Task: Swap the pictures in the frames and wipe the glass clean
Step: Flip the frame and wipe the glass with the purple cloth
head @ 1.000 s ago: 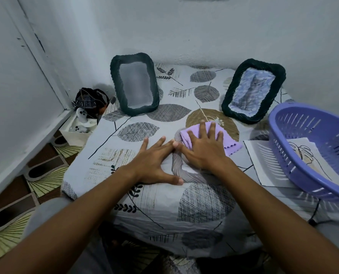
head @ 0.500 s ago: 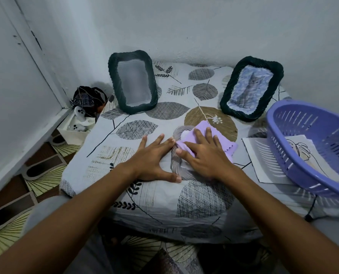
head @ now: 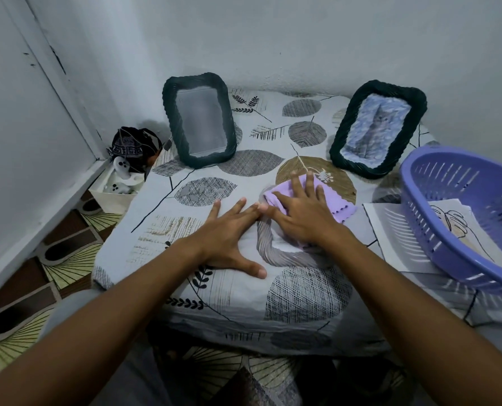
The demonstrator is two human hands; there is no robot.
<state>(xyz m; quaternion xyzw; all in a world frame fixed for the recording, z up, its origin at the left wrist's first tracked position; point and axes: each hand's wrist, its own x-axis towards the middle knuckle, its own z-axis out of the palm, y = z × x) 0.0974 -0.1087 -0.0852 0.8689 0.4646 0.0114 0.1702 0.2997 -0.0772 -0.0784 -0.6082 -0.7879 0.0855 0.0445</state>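
Note:
A pale rope-rimmed frame [head: 265,241] lies flat on the table near the middle. My right hand [head: 302,215] presses a purple cloth [head: 339,208] flat onto its glass, fingers straight and spread. My left hand [head: 229,244] rests flat on the tablecloth against the frame's left rim, thumb near its front corner. Two dark green frames stand at the back. The left frame [head: 201,124] shows only greyish glass, while the right frame [head: 375,130] holds a cat picture.
A purple plastic basket [head: 419,230] sits at the right with a leaf line drawing [head: 460,221] inside and a white sheet [head: 390,230] under it. A white box [head: 118,189] with small items stands on the floor to the left. Walls close in behind and on the left.
My right hand slid the purple cloth a little toward me and then away again over the flat frame's glass. My left hand stayed put beside the frame.

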